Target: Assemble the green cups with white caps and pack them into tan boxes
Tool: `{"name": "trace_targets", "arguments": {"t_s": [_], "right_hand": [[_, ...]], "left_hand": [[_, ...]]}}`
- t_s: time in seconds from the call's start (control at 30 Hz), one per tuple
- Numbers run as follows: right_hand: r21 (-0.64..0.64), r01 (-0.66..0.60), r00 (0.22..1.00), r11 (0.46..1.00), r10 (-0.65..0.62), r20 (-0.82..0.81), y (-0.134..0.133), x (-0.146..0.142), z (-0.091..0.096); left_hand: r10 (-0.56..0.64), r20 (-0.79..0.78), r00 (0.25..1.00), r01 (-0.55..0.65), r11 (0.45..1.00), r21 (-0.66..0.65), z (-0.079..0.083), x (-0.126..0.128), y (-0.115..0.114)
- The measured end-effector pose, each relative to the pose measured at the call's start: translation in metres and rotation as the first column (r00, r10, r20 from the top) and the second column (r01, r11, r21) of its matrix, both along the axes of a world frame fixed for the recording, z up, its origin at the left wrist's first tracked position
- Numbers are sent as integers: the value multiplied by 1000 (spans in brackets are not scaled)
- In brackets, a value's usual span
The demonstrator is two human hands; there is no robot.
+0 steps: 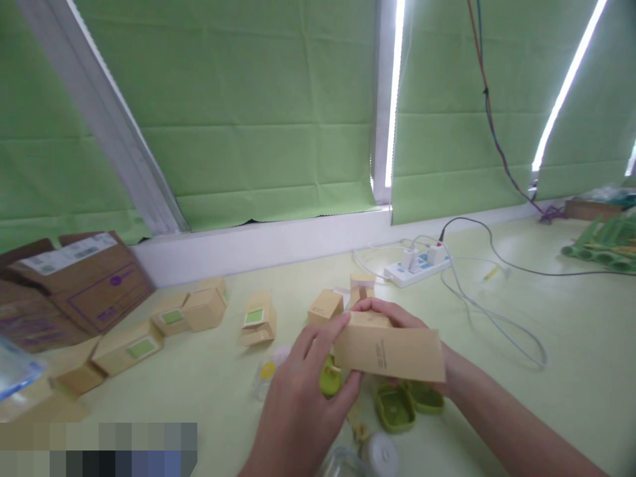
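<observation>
Gripping one tan carton (390, 354): left hand (302, 391) and right hand (392, 311), three green cases (395, 405) beneath.

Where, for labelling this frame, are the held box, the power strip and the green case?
held box (392, 354): head view, printed front face.
power strip (420, 268): head view, white top.
green case (395, 407): head view, open tray.

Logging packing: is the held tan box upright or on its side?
On its side: the left hand and right hand hold the tan box lengthwise.
</observation>
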State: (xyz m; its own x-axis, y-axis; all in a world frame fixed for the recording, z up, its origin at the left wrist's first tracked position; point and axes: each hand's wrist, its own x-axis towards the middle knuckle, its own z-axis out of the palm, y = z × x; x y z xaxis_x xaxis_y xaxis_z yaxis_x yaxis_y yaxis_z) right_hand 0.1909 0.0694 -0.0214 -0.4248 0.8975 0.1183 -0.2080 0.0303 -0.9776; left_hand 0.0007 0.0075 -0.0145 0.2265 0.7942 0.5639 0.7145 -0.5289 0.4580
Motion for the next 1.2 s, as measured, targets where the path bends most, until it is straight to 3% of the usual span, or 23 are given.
{"name": "trace_targets", "arguments": {"t_s": [0.07,0.17,0.23,0.33,0.43,0.5,0.6,0.7,0.8,0.9,0.97,1.1,1.2], "right_hand": [[-44,-43,998,998,42,-36,-3,-1,1],[-54,-75,993,996,70,-92,-3,-4,5],[-27,-49,993,998,46,-111,-2,-4,8],[65,-2,992,998,10,-125,-3,-3,9],[141,-94,979,985,118,-169,-8,-4,10],[140,-171,960,975,197,-200,-10,-5,10],[137,-142,973,980,164,-163,-12,-8,11],[214,24,1000,976,-21,-16,-12,-10,9],[336,91,989,937,-125,80,-14,-8,8],[496,2,967,868,-128,221,-18,-4,10],[588,-97,930,803,-136,340,-19,-2,15],[677,-227,869,700,-168,465,-20,0,23],[681,-232,853,694,-192,486,-20,1,25]], "left_hand": [[94,137,986,-92,995,-21,4,-2,2],[236,371,898,-160,961,-226,11,-4,4],[236,510,827,-53,936,-349,15,-6,4],[132,665,735,212,887,-411,18,-9,2],[57,756,652,415,808,-418,18,-10,-1],[54,773,632,456,781,-427,17,-9,-1],[147,756,638,305,853,-423,18,-5,2],[238,740,630,78,928,-364,24,-1,2],[223,721,656,3,955,-298,31,-3,0],[150,688,710,15,974,-228,34,-8,-4],[86,701,708,69,979,-190,34,-11,-7],[-1,830,558,238,958,-159,37,-14,-12],[-79,871,486,373,919,-124,43,-14,-14]]}}
